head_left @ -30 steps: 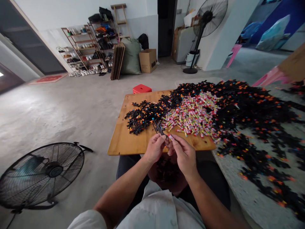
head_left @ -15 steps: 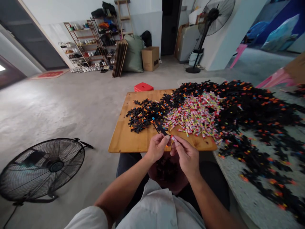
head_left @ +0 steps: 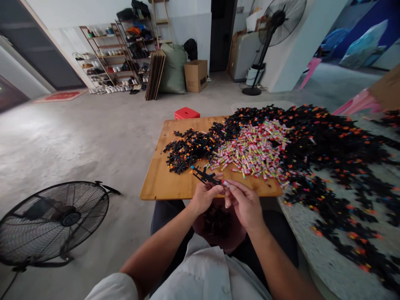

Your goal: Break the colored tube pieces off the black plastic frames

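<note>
My left hand (head_left: pixel 204 195) pinches a black plastic piece with a blue tip (head_left: pixel 202 175), which sticks out up and to the left over the near edge of the wooden board (head_left: pixel 162 183). Touching it from the right, my right hand (head_left: pixel 245 203) holds a small pink-wrapped roll (head_left: pixel 225 183) against the end of the black piece. Behind the hands lie a heap of colourful small rolls (head_left: pixel 253 151) and a small pile of black pieces (head_left: pixel 187 151). A bowl holding dark pieces (head_left: pixel 218 225) rests in my lap below the hands.
A large spread of black pieces with orange tips (head_left: pixel 337 154) covers the speckled table on the right. A floor fan (head_left: pixel 53 223) stands at the lower left, a red stool (head_left: pixel 186 113) beyond the board, and a standing fan (head_left: pixel 275 25), boxes and shoe racks further back.
The black piece in my left hand has tilted from pointing up to lying more level, leftward. Both hands have dropped slightly toward my lap, staying joined.
</note>
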`<state>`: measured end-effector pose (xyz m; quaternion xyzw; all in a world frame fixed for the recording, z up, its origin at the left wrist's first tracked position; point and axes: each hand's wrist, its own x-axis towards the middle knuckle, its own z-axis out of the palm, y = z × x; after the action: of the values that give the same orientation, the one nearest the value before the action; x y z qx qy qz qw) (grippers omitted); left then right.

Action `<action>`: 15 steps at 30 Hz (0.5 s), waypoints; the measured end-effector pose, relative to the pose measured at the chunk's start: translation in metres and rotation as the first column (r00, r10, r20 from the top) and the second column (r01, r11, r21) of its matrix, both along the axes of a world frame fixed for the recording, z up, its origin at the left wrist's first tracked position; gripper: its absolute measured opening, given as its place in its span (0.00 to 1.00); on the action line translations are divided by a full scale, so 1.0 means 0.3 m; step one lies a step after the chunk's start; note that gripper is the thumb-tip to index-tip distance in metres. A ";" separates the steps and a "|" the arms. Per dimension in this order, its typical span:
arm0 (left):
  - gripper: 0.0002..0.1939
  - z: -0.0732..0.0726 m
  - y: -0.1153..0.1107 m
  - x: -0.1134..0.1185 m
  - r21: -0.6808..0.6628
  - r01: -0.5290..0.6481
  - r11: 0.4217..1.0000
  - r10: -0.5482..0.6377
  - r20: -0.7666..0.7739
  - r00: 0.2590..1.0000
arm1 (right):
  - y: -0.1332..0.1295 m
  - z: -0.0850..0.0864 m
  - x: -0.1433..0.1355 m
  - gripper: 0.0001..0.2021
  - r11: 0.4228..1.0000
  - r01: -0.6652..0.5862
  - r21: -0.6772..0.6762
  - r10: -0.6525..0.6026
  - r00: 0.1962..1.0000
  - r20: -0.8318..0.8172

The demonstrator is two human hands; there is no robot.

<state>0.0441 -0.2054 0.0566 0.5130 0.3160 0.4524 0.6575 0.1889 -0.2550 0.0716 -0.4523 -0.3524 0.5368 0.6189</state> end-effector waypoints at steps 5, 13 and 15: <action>0.26 -0.032 0.005 -0.011 -0.020 0.111 0.994 -0.108 0.120 0.987 | -0.011 0.022 -0.012 0.15 0.995 -0.090 -0.040 0.084 0.988 -0.130; 0.23 -0.060 -0.006 -0.016 -0.006 0.091 0.996 -0.089 0.116 0.989 | -0.035 -0.001 0.007 0.15 0.976 -0.214 -0.045 0.207 0.971 -0.120; 0.25 -0.084 -0.007 -0.005 -0.030 0.045 0.999 -0.042 0.110 0.993 | -0.031 -0.018 0.005 0.16 0.972 -0.228 -0.060 0.222 0.970 -0.100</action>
<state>0.0426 -0.2074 0.0313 0.4837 0.2757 0.4601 0.6916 0.1905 -0.2644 0.0662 -0.4058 -0.3532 0.6360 0.5533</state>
